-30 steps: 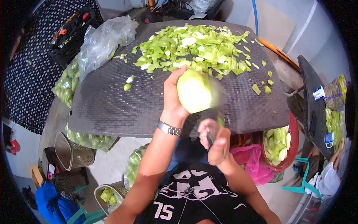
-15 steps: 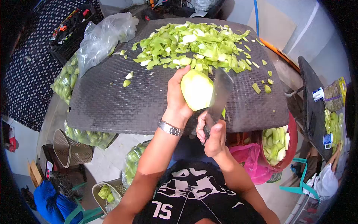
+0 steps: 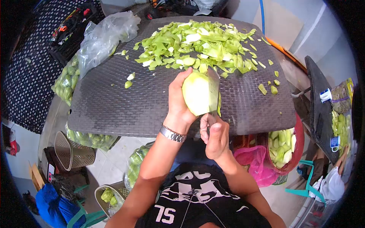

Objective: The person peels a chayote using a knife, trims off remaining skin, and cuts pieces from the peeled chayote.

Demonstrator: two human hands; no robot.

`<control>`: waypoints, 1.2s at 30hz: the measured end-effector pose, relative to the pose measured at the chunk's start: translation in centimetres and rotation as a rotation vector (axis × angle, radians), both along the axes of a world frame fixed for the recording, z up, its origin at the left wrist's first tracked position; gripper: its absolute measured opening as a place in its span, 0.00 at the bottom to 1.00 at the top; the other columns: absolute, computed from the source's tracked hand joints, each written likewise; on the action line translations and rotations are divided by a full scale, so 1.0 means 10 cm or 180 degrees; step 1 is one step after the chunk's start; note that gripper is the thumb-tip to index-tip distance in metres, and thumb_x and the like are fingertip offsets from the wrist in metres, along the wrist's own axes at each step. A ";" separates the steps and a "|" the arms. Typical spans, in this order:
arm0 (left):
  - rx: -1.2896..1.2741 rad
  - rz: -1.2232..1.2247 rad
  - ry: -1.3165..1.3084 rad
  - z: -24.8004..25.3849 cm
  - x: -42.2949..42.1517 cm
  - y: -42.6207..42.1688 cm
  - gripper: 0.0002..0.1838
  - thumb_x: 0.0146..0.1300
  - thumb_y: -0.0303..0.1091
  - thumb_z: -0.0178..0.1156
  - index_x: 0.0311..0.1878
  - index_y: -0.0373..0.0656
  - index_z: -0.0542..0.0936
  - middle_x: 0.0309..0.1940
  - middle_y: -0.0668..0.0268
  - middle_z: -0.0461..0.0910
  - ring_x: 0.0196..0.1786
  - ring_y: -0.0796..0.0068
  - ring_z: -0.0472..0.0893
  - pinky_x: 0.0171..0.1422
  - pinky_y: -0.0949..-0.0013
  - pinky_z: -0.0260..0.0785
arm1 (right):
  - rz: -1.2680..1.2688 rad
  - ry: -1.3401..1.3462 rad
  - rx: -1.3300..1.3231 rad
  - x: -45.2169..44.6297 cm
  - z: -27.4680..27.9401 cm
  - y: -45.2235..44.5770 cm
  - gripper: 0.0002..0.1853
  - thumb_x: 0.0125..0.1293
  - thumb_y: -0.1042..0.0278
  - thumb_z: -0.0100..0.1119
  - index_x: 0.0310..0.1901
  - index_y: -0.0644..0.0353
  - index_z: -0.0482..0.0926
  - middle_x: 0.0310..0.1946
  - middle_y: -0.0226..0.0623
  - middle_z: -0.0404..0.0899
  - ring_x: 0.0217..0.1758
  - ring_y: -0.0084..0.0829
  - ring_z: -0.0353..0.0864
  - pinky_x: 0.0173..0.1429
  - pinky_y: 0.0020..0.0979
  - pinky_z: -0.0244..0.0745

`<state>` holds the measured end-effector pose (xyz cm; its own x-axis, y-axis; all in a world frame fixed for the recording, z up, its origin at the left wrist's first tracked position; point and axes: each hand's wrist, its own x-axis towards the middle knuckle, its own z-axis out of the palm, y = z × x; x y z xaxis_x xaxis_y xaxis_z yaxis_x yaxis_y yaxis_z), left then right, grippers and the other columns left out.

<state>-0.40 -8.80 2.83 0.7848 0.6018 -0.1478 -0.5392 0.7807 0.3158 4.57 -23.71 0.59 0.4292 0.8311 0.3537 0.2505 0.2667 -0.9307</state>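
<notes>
My left hand (image 3: 179,99), with a metal watch on its wrist, is closed round a large, pale green peeled vegetable (image 3: 194,93) that looks like a chayote. My right hand (image 3: 216,137) grips the handle of a broad-bladed knife (image 3: 213,91), blade pointing up and away from me. The blade lies along the vegetable's right side, and a strip of green shows beside it. Both hands are at the near edge of a dark woven-pattern table (image 3: 121,110). Beyond them lies a wide heap of green peelings (image 3: 201,43).
A red basin (image 3: 298,142) of pale green pieces stands below right, beside a pink plastic bag (image 3: 258,171). Clear bags of green vegetables (image 3: 68,81) sit at the left. A plastic basket (image 3: 72,152) is on the floor. Another person (image 3: 331,186) sits at far right.
The knife has moved left, from partly clear of the vegetable to flat along its right side. The left hand keeps its hold, with the vegetable turned slightly.
</notes>
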 end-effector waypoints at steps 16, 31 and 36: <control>0.0434 0.0033 0.0254 0.01 -0.07 -0.06 0.16 0.72 0.44 0.61 0.55 0.44 0.77 0.41 0.53 0.82 0.41 0.47 0.86 0.47 0.47 0.83 | 0.0017 0.0053 0.0104 -0.02 -0.15 -0.07 0.52 0.74 0.21 0.37 0.75 0.71 0.54 0.33 0.36 0.75 0.25 0.22 0.68 0.28 0.25 0.61; 0.1116 0.1054 0.0389 0.14 -0.12 -0.37 0.20 0.79 0.47 0.52 0.64 0.45 0.71 0.43 0.53 0.81 0.44 0.47 0.87 0.54 0.42 0.82 | 0.0350 -0.0086 -0.0234 0.09 -0.15 -0.24 0.38 0.81 0.33 0.34 0.66 0.68 0.66 0.33 0.44 0.80 0.31 0.44 0.85 0.38 0.39 0.78; 0.1304 0.1199 0.0418 0.15 -0.09 -0.33 0.20 0.80 0.49 0.51 0.64 0.45 0.72 0.43 0.54 0.82 0.44 0.50 0.87 0.55 0.47 0.82 | 0.0313 -0.0080 -0.0280 0.19 -0.04 -0.29 0.35 0.81 0.36 0.39 0.62 0.67 0.70 0.31 0.43 0.80 0.29 0.39 0.83 0.38 0.39 0.78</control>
